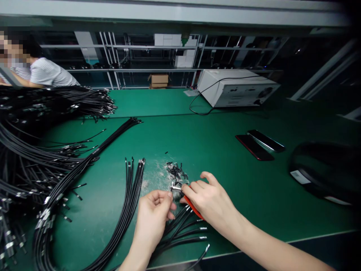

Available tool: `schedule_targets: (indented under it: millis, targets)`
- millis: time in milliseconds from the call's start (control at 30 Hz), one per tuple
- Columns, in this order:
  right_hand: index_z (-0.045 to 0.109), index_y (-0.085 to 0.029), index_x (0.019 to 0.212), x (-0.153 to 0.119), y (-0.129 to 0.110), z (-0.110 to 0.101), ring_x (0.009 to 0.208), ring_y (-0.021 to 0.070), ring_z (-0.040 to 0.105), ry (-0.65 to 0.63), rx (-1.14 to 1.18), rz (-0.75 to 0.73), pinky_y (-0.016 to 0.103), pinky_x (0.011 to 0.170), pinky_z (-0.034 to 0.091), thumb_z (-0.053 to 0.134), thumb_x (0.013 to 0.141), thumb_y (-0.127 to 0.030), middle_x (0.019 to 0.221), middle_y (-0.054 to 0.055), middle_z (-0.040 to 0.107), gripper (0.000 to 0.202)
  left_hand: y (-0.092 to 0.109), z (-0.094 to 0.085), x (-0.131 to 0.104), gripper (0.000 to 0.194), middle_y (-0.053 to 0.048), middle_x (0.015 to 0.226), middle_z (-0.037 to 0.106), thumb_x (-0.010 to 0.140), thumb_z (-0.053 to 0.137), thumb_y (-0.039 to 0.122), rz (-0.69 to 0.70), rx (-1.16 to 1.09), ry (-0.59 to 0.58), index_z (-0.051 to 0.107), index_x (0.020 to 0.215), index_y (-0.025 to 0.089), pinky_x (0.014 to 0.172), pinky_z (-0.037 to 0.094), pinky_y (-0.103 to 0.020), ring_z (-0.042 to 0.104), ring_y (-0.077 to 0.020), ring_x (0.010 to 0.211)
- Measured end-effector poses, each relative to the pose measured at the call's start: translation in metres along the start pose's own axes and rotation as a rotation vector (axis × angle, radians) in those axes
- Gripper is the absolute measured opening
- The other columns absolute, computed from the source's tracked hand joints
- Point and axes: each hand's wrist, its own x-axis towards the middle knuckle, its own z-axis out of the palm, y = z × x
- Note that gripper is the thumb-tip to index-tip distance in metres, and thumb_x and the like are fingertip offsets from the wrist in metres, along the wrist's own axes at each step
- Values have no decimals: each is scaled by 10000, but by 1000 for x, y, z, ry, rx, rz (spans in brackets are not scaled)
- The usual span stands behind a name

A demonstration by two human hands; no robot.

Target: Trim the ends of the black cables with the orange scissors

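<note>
My left hand (pixel 155 212) is closed in a pinch at the middle of the bench, with a small dark end showing at its fingertips, apparently a black cable. Wrapped around red-handled cutters (pixel 194 209) is my right hand (pixel 210 197). The cutters' metal jaws point left and sit right by my left fingertips. Behind the jaws lies a small heap of short black cut pieces (pixel 176 171) among pale fluffy fibres. Several black cables (pixel 180 237) with silvery ends fan out beneath my hands. To their left, a bundle of black cables (pixel 126 210) curves up across the bench.
Large piles of black cables (pixel 53 101) cover the left side of the green bench (pixel 214 146). Two phones (pixel 254 146) lie at right, near a black object with white labels (pixel 321 177). A white metal box (pixel 239 90) stands behind. A person (pixel 52 73) sits at far left.
</note>
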Motion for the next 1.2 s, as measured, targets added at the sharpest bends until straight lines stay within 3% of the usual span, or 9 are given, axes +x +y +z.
schedule_targets:
  millis: [333,567,800,933,1067,1200]
  targets:
    - [587,-187,772,1,-2,5,570,162,545,-18,21,18,379,856,274,474,861,-178,618,26,597,144,-3,-3,1,309,-21,561,618,709,654,405,40,-29,-33,624,739,99,435,390,-169,511,-73,429]
    - [570,-190,735,8,6,3,510,142,521,-108,118,11,347,763,303,511,848,-255,590,18,605,143,-5,-3,2,299,-16,555,621,696,668,396,34,-63,-8,623,734,104,426,390,-162,507,-67,423]
    - [595,-236,901,12,20,12,483,129,460,-186,631,428,240,532,307,477,843,-443,520,-41,531,245,-2,-4,2,305,-2,565,593,720,645,393,21,-44,-4,620,798,99,401,330,-163,463,-56,397]
    - [568,-215,778,12,14,11,552,119,488,-165,1045,516,220,511,325,512,811,-476,646,-29,557,269,-2,-5,2,305,-2,571,575,766,593,395,29,-15,-72,655,775,96,417,330,-162,434,-51,416]
    - [508,-202,790,18,5,5,539,108,482,-126,1508,609,214,499,368,485,832,-458,625,-42,497,260,-4,-6,1,308,-2,599,576,755,612,402,9,-52,-117,667,777,100,467,395,-155,491,-60,480]
    - [514,-191,907,23,-1,0,573,113,516,-34,1655,731,229,542,409,551,806,-389,687,-19,554,225,-4,-5,1,301,-2,606,592,682,694,389,-2,-86,-41,654,777,105,504,465,-177,545,-84,526]
